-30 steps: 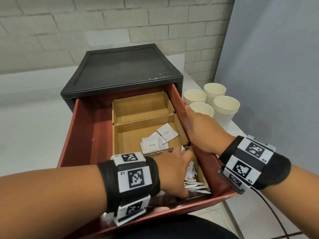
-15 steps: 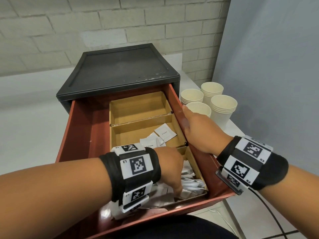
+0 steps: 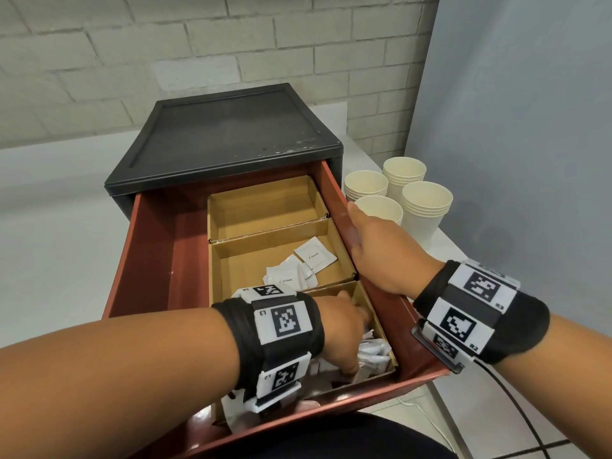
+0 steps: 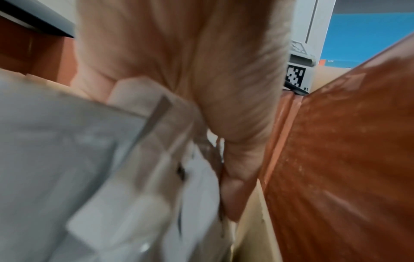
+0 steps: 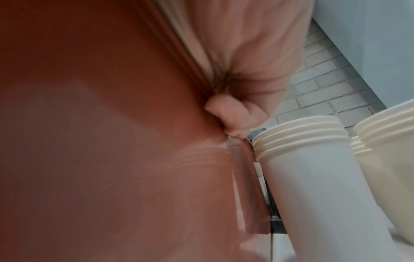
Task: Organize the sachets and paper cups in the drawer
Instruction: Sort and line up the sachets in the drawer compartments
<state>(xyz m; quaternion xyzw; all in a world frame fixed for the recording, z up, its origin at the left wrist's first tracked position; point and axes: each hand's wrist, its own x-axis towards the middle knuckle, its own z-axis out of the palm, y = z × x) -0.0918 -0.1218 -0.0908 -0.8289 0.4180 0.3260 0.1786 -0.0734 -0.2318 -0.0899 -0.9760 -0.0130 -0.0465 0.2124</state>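
The red drawer (image 3: 149,260) stands pulled out of a black cabinet (image 3: 225,134) and holds a cardboard divider (image 3: 265,207) with three compartments. A few white "Cream" sachets (image 3: 284,276) lie in the middle one. My left hand (image 3: 344,332) reaches down into the near compartment, fingers curled into a pile of white sachets (image 3: 374,352). In the left wrist view a sachet (image 4: 134,95) sits pressed in the left hand (image 4: 224,106). My right hand (image 3: 374,253) grips the drawer's right wall, its fingers (image 5: 226,115) hooked over the rim. Stacked paper cups (image 3: 427,207) stand just right of the drawer.
The far compartment of the divider holds nothing. The drawer's left half (image 3: 185,266) is bare red floor. A grey panel (image 3: 530,127) rises right of the cups, a brick wall (image 3: 165,44) stands behind, and the cups (image 5: 313,159) stand close to the drawer wall (image 5: 89,124).
My left hand has sunk deeper into the near compartment's sachets and drawn toward the drawer front. The right hand has stayed on the right wall.
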